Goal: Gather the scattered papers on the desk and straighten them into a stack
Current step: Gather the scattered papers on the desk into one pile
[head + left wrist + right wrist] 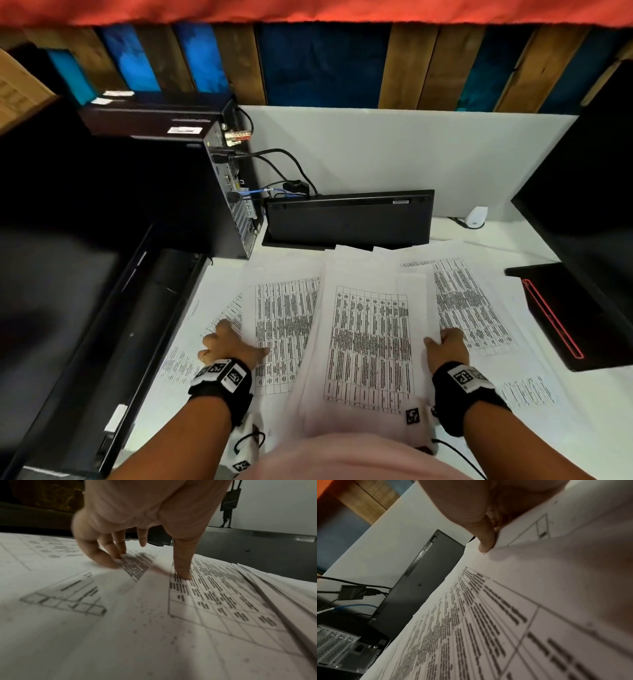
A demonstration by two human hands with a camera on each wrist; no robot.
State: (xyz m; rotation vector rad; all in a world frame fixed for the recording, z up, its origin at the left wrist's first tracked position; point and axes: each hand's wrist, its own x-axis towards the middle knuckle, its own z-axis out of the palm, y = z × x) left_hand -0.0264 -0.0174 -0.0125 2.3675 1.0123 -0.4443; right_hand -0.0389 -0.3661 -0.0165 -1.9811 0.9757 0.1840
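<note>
Printed table sheets lie scattered and overlapping across the white desk [500,233]. A thicker middle bundle of papers [370,342] [505,615] lies on top of them, slanted toward me. My right hand [442,342] [488,543] grips that bundle's right edge, thumb on top and fingers hidden beneath. My left hand [239,339] [150,570] rests spread on the left sheets [284,325] [214,595], with thumb and fingertips pressing down on the paper. More sheets [472,308] fan out to the right of the bundle.
A black computer tower [233,192] with cables [291,161] stands at the back left. A keyboard [346,219] is propped on edge behind the papers. A black pad with a red line [561,318] lies at the right, and a small white device [476,216] beyond it.
</note>
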